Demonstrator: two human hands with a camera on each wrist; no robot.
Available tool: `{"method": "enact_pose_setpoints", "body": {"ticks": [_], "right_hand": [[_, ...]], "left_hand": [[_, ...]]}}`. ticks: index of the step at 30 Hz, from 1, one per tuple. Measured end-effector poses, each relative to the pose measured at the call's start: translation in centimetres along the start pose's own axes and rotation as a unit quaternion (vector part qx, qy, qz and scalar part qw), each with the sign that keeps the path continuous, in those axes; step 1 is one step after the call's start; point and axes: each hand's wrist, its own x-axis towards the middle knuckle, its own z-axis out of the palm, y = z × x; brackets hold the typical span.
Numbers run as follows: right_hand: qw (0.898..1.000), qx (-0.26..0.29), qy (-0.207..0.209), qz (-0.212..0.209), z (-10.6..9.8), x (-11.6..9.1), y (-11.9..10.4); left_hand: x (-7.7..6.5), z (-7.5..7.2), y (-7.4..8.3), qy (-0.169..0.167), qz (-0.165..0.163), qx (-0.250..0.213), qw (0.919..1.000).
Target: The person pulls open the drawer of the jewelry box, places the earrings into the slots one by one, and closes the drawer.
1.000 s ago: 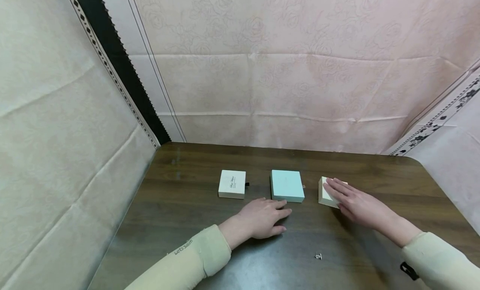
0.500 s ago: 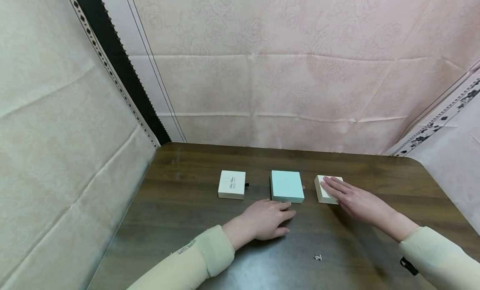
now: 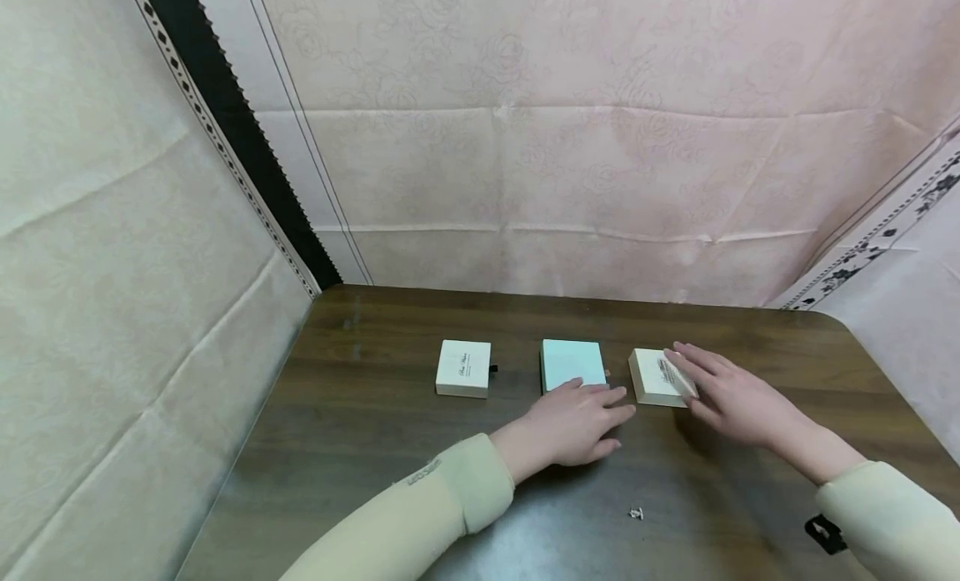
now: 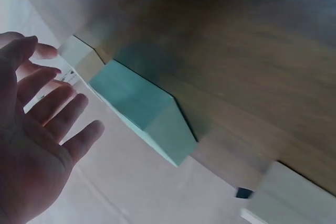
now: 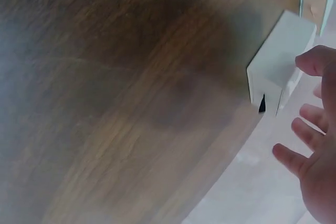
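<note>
Three small flat boxes stand in a row on the wooden table. My right hand (image 3: 738, 402) is beside the right cream box (image 3: 654, 379), fingers loosely spread at its right edge. In the right wrist view the thumb (image 5: 315, 60) overlaps that white box (image 5: 278, 51); whether it touches I cannot tell. My left hand (image 3: 573, 423) hovers in front of the turquoise box (image 3: 572, 360) and covers its near edge in the head view. The left wrist view shows the left fingers (image 4: 84, 140) relaxed, holding nothing, apart from the turquoise box (image 4: 136, 98).
At the left stands a white box (image 3: 463, 368) with dark lettering and a black tab (image 3: 493, 368). A tiny silvery piece (image 3: 636, 513) lies near the front of the table (image 3: 360, 448). Patterned cloth (image 3: 525, 189) hangs behind the table and at both sides.
My left hand has moved right, now partly covering the turquoise box. The right cream box was shifted slightly left and straightened; my right hand has since drawn back to its right side.
</note>
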Motion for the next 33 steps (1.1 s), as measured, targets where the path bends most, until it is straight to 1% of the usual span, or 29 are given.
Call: {"method": "enact_pose_setpoints", "body": {"ticks": [4,6,8,11,17,21,25,29,33], "right_hand": [[0.999,0.016,0.002,0.032,-0.5,-0.8,0.6],[0.999,0.022,-0.005,0.049,-0.7,-1.1,0.9],[0.997,0.027,-0.012,0.068,-0.7,-1.3,1.1],[0.996,0.034,-0.012,0.083,-0.5,-1.5,1.5],[0.995,0.046,-0.002,0.088,-0.1,-1.7,2.4],[0.994,0.063,-0.001,0.090,0.2,-1.6,2.8],[0.991,0.086,-0.013,0.099,0.4,-1.4,3.1],[0.988,0.108,-0.022,0.109,0.5,-1.1,3.3],[0.987,0.121,-0.023,0.103,0.7,-1.0,3.5]], "left_hand": [[1.9,-0.2,0.5,0.007,-0.013,0.018,0.9997],[2.7,-0.2,0.8,0.013,-0.018,0.030,0.9993],[3.5,-0.1,1.0,0.015,-0.024,0.036,0.9989],[4.6,0.1,1.3,0.016,-0.033,0.045,0.9983],[7.2,0.6,1.9,0.004,-0.046,0.052,0.9976],[8.7,0.6,2.3,0.008,-0.044,0.063,0.9970],[9.7,0.7,2.8,0.009,-0.042,0.072,0.9964],[10.6,1.1,2.8,0.011,-0.047,0.074,0.9961],[11.3,1.7,2.6,0.019,-0.047,0.070,0.9962]]}}
